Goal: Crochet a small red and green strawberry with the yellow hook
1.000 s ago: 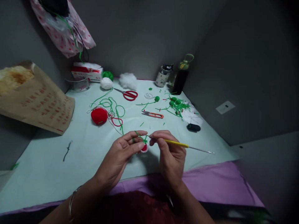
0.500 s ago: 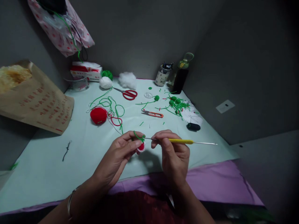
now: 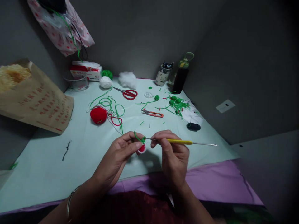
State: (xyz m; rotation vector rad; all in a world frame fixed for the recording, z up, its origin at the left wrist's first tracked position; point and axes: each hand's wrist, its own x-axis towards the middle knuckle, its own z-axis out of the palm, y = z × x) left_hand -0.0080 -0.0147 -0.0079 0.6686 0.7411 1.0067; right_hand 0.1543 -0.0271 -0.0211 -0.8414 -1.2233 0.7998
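Note:
Between the thumb and fingers of my left hand (image 3: 119, 155) is a small crochet piece (image 3: 142, 148), red in the middle with a white edge and green yarn on top. A green strand (image 3: 135, 135) loops over my left fingers. My right hand (image 3: 174, 152) grips a crochet hook (image 3: 179, 142) by its yellow handle, fingers closed near the thin metal shaft. The hook's left tip meets the green stitches at the top of the piece; its exact place in the loops is too small to tell. The other metal end points right.
Beyond my hands lie orange thread snips (image 3: 153, 114), red-handled scissors (image 3: 130, 94), a red yarn ball (image 3: 98, 115) and tangled green yarn (image 3: 112, 104). Small green crocheted balls (image 3: 173, 99) lie at right near a bottle (image 3: 181, 76). A paper bag (image 3: 46, 102) stands at left.
The crochet piece has shifted slightly right and turned, showing more of its white edge. The hook has slid slightly left with my right hand. Both grips stay the same.

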